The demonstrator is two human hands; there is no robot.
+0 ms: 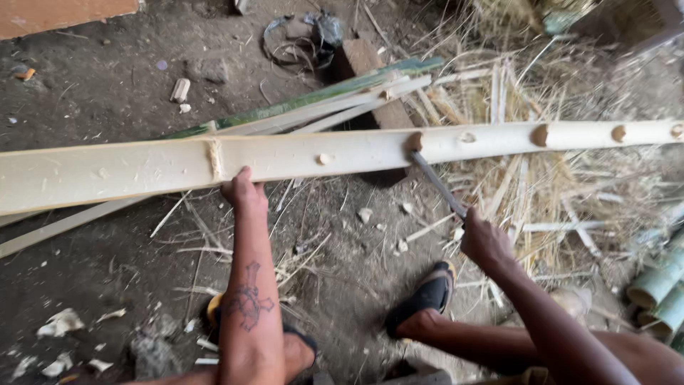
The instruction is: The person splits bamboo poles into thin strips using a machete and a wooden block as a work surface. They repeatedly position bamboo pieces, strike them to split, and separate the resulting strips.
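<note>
Bamboo pole [285, 158]: left hand [244, 191] fingers press flat on it; right hand [486, 241] fingers grip a blade [434, 182] at a knot. A glancing blade could likely slip toward the foot [425, 298].

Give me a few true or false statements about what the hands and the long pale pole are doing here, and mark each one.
1. The left hand presses on the pale bamboo pole. True.
2. The right hand is empty. False: it grips a metal blade whose tip meets the pole at a notch.
3. The pole stands upright. False: it lies nearly level across the view.
4. Dry straw lies on the ground under the pole's right part. True.
5. The person is barefoot. False: a dark sandal is on one foot.
</note>
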